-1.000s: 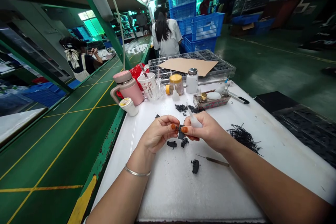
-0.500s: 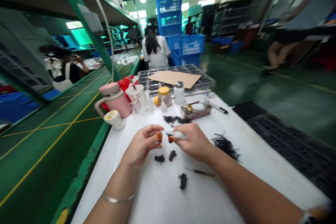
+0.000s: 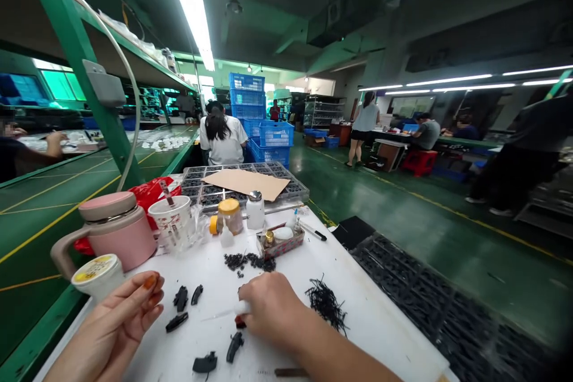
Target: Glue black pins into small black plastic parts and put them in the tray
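My left hand (image 3: 128,316) is raised over the left side of the white table (image 3: 152,364), thumb pinched against the fingers. Whatever it may hold is hidden. My right hand (image 3: 273,310) is closed around a small white squeeze bottle (image 3: 243,308), whose thin pale nozzle points left. Most of that bottle is covered by the fingers. Between the hands lie several small black plastic parts, among them a narrow black part (image 3: 176,322) and a curved black part (image 3: 234,347). A brown-handled tool (image 3: 290,372) shows at the bottom edge, near my right forearm.
Tiny black pieces (image 3: 248,262) and a heap of thin black strips (image 3: 326,304) lie beyond and right. A pink mug (image 3: 119,233), lidded tub (image 3: 96,274), white pump bottle (image 3: 255,212) and small box (image 3: 282,243) stand around. A cardboard sheet (image 3: 246,182) covers a compartment tray. People work farther off.
My hands have moved apart, the left one now away to the left. The right still grips the white bottle. The view has tilted up and swung right, and more black parts show between the hands.
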Motion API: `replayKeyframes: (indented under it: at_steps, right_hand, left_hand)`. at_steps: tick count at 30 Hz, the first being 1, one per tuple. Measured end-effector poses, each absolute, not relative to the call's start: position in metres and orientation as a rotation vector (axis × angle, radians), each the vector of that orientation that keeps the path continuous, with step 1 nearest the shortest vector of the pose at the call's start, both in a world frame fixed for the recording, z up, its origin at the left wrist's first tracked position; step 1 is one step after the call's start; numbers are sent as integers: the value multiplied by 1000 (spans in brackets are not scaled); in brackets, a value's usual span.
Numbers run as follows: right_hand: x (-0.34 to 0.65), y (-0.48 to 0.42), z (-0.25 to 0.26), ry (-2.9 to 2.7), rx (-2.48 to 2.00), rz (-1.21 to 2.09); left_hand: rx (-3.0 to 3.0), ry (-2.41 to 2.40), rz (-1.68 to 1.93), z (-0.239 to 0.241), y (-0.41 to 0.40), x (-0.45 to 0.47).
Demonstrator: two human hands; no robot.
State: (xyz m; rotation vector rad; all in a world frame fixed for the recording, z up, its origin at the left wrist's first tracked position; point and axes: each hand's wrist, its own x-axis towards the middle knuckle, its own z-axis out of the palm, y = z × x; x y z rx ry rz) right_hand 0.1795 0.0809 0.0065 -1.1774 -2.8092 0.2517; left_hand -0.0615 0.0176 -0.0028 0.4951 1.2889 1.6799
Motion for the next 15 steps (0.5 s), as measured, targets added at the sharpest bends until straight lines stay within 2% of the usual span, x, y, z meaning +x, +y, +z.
replayKeyframes:
  at_steps: [9, 15]
  right_hand:
    - [182, 85, 2, -2661, -1200, 462]
    - [184, 91, 0, -2440, -1189, 516]
  left_hand:
    - [436, 1308, 1694, 5, 16, -60]
    - [713, 1513, 1558, 6, 16, -70]
